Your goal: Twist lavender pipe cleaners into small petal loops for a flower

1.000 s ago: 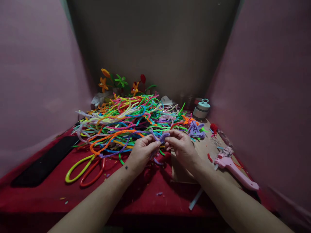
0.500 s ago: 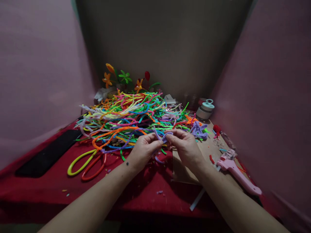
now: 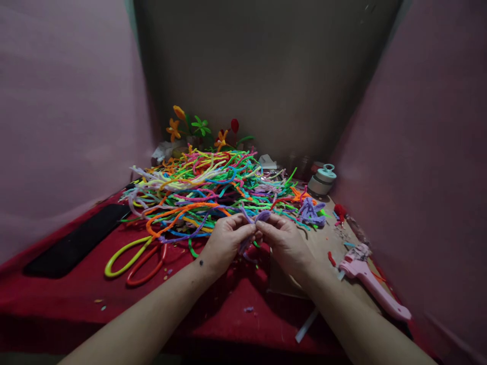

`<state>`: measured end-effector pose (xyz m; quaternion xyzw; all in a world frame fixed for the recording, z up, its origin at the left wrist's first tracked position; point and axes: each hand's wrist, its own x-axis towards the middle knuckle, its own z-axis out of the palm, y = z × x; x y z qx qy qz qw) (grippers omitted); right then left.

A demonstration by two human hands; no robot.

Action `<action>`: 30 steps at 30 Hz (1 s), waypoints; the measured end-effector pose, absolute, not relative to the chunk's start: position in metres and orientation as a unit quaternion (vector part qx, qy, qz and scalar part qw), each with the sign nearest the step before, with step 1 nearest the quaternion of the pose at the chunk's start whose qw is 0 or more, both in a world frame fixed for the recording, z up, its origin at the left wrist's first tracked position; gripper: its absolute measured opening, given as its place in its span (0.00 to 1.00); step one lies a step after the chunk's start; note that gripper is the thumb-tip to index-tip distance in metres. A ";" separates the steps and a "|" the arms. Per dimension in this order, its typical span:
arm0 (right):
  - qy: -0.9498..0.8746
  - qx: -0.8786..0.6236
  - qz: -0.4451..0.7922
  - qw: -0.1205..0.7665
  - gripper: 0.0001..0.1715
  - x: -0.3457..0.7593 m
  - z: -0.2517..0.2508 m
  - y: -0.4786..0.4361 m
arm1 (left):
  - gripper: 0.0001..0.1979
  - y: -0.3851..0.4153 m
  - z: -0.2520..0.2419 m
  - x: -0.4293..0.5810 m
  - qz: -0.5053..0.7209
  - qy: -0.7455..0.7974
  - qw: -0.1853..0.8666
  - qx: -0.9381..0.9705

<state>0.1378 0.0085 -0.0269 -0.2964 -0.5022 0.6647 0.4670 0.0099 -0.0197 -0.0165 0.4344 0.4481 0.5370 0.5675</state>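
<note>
Purple pipe cleaners (image 3: 262, 217), bent into loops, are pinched between both hands in front of the heap. My left hand (image 3: 232, 235) is closed on their left side, thumb against the fingers. From the right, my right hand (image 3: 283, 238) pinches the same piece, its fingertips almost meeting the left ones. Purple ends hang below the fingers; the exact twist is partly hidden. Just behind lies a big tangled heap of coloured pipe cleaners (image 3: 205, 185). A bundle of bent purple pipe cleaners (image 3: 312, 212) rests to the right of my right hand.
Scissors with yellow and red handles (image 3: 146, 268) and a black phone-like slab (image 3: 76, 241) lie left. On the right are a cardboard sheet (image 3: 323, 241), a pink glue gun (image 3: 375, 284), a glue stick (image 3: 307, 325) and a lidded jar (image 3: 322, 179). Pipe-cleaner flowers (image 3: 200, 125) stand behind.
Both hands stay pinched on the purple pipe cleaners; the fingers have shifted slightly and the loops have turned a little. The camera view has tilted slightly.
</note>
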 end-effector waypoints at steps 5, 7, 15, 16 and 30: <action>-0.495 -0.307 0.647 0.491 0.08 0.137 -0.025 0.009 | 0.09 -0.020 -0.014 0.009 0.525 0.454 0.554 0.459; -0.519 -0.316 0.625 0.490 0.07 0.138 -0.024 0.010 | 0.08 -0.019 -0.016 0.009 0.515 0.455 0.547 0.478; -0.552 -0.342 0.609 0.456 0.06 0.146 -0.026 0.017 | 0.05 -0.020 -0.016 0.006 0.505 0.479 0.493 0.522; -0.564 -0.346 0.601 0.448 0.06 0.147 -0.026 0.017 | 0.05 -0.020 -0.016 0.006 0.505 0.480 0.490 0.524; -0.517 -0.337 0.695 0.369 0.08 0.153 -0.024 0.020 | 0.12 -0.016 -0.028 -0.005 0.437 0.361 0.107 0.816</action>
